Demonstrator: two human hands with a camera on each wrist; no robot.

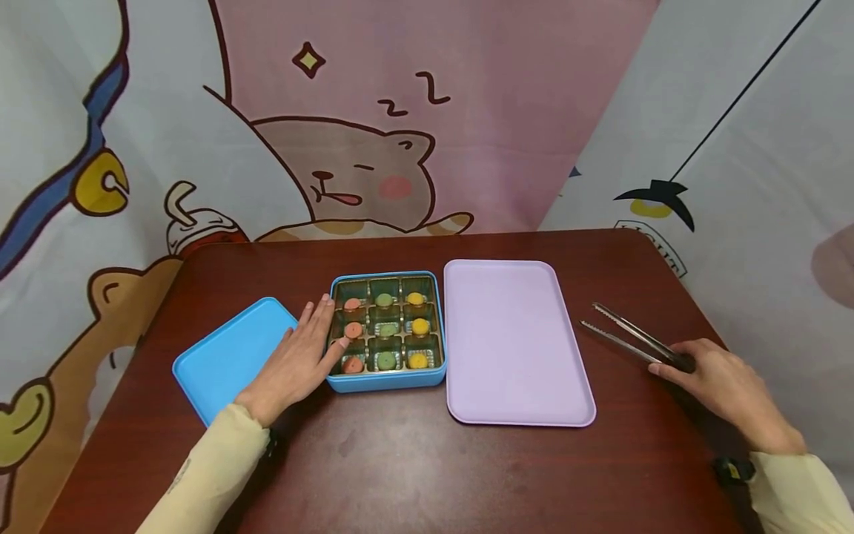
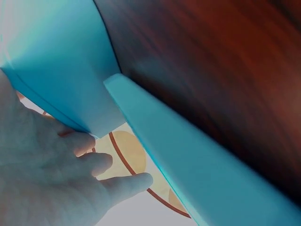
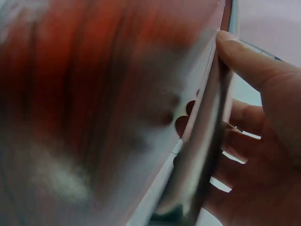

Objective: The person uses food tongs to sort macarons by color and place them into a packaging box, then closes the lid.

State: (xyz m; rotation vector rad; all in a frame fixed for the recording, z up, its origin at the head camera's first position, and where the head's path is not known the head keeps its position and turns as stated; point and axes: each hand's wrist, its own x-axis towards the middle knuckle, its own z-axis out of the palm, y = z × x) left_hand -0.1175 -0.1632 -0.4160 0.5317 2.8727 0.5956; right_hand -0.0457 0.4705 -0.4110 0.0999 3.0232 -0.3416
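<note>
A blue box (image 1: 387,383) with a gold divided insert stands on the table, holding several small round pieces in orange, green and yellow, one per compartment. My left hand (image 1: 300,365) rests against the box's left side, fingers extended and thumb over its rim. In the left wrist view, the hand (image 2: 56,172) lies along the blue box wall (image 2: 70,84). Metal tongs (image 1: 630,334) are in my right hand (image 1: 727,382), gripped near their dark end, with the arms spread and tips toward the tray. The right wrist view shows the thumb and fingers around the tongs (image 3: 202,146).
A lilac tray (image 1: 517,341) lies right of the box, almost touching it. The flat blue lid (image 1: 230,360) lies to the left, partly under my left forearm and hand. Behind the dark wooden table (image 1: 400,475) hangs a cartoon-printed cloth (image 1: 520,111).
</note>
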